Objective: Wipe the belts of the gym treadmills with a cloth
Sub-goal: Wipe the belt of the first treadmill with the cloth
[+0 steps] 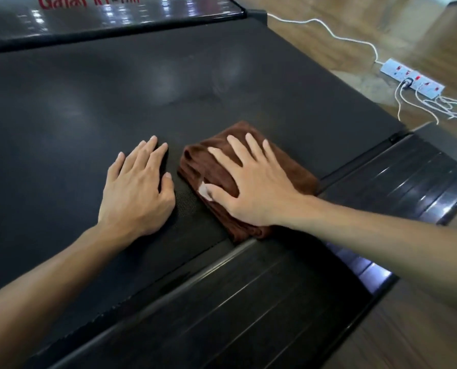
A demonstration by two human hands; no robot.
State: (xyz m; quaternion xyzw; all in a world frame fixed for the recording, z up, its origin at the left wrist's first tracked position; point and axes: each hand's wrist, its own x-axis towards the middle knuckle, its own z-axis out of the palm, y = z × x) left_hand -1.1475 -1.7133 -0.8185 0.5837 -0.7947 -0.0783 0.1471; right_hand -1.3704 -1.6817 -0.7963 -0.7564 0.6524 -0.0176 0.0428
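Right hand [251,182] lies flat on the folded brown terry cloth [283,166], fingers spread and straight, palm pressing it down; it grasps nothing, only bears on the fabric. That cloth sits on the wide black textured treadmill belt [115,97], at the belt's near right corner, its near edge touching the glossy black ribbed side rail [248,302] that borders the belt. Left hand [137,187] rests bare on the belt just left of the cloth, fingers loosely extended and slightly bent at the tips, released and holding nothing, apparently bracing the person's weight.

The likeliest trouble, as I judge it, is the cloth's loose folds. With only a flat palm on top, a sideways stroke could let the lower layers bunch or slide out, so the hand skids over the belt without wiping. A small white tag or patch [204,191] shows by the thumb, where a fold may already be opening. Being at the belt's edge, the cloth could also catch in the gap between the belt and the rail. Pale smudges further up the belt suggest much of it is not yet wiped. Beyond the belt's far right edge, a white power strip [412,78] with trailing white cables lies on the wooden floor [328,27], well apart from both hands.
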